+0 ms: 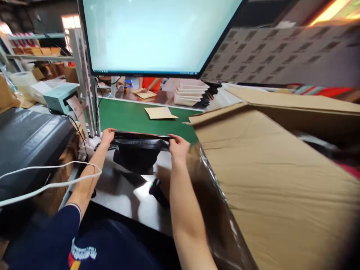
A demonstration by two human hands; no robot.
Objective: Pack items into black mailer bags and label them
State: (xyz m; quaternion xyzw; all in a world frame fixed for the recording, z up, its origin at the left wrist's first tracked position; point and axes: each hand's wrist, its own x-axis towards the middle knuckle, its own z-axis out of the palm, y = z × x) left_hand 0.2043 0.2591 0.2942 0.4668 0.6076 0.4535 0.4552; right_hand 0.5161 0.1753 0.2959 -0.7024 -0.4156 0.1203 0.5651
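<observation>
Stretched between my two hands is a black plastic mailing bag (137, 153), held above the shiny metal table (126, 204). My left hand (107, 137) pinches its left top corner. At the opposite corner, my right hand (179, 147) grips it with thumb and fingers. The bag's lower part hangs down and looks creased; whether anything is inside cannot be seen. Below the bag, nearer my body, a black handheld scanner (158, 192) with a small green light lies on the table.
A large monitor (157, 37) hangs ahead. Right stands an open cardboard box (275, 180); left are a label printer (61, 98), black plastic sheets (33, 138) and a looping white cable (56, 184). A paper envelope (161, 113) lies on the green belt (126, 114). Beyond it, a co-worker's hand (144, 90) touches another envelope.
</observation>
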